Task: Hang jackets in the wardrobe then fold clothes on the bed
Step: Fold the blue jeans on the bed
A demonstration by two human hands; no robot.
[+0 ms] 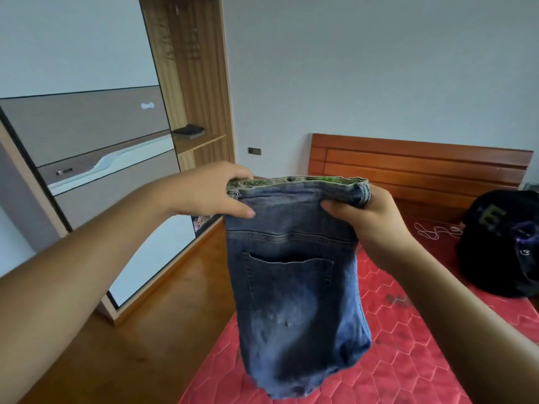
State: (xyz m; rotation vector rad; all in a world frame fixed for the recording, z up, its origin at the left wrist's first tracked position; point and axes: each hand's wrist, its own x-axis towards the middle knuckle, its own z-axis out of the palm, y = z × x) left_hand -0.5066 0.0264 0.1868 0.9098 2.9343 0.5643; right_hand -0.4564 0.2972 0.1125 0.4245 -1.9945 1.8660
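Observation:
A pair of blue jeans, folded, hangs in the air above the red mattress, back pocket facing me. My left hand grips the left end of the upper edge, thumb on the front. My right hand grips the right end of that edge, fingers curled round the denim. The wardrobe stands at the left with its wooden compartment open; a dark folded item lies on its shelf.
A black garment with lettering lies in a heap at the right side of the mattress, a white cord beside it. The wooden headboard stands against the back wall. Wooden floor runs between bed and wardrobe sliding doors.

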